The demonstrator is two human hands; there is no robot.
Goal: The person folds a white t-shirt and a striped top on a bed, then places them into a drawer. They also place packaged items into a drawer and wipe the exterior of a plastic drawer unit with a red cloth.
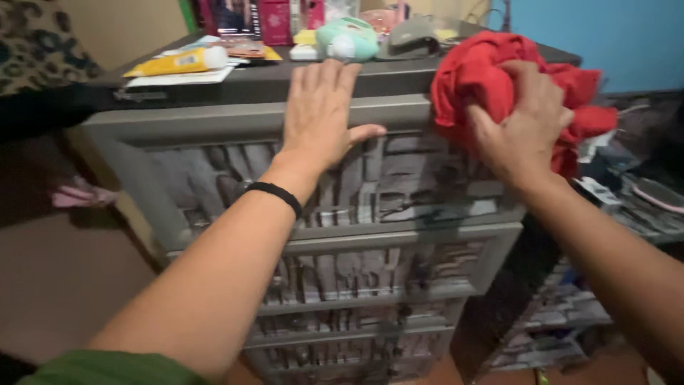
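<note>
Fingers [324,78] of the left hand [322,117] lie stretched flat and spread against the upper front edge of a grey plastic drawer unit [399,185], the thumb splayed to the side over the top drawer's stone-patterned front; this hand grips nothing and only presses on the unit. A black band [274,194] circles the left wrist, and a green sleeve [114,367] shows at the lower edge of the view. The right hand [520,132] is curled tightly around a bunched red cloth [477,71], its fingers sunk into the folds. The cloth sits at the top right corner of the drawer unit, partly over the top edge and partly hanging down the right side.

The unit has several drawers stacked below one another, all with the same grey patterned fronts. On its dark top, behind the left hand, lie a yellow tube [182,63], some flat packets, a mint-green rounded object [349,37] and a grey rounded object [410,37]. A blue wall [627,36] stands behind to the right, and cluttered items lie to the right of the unit.
</note>
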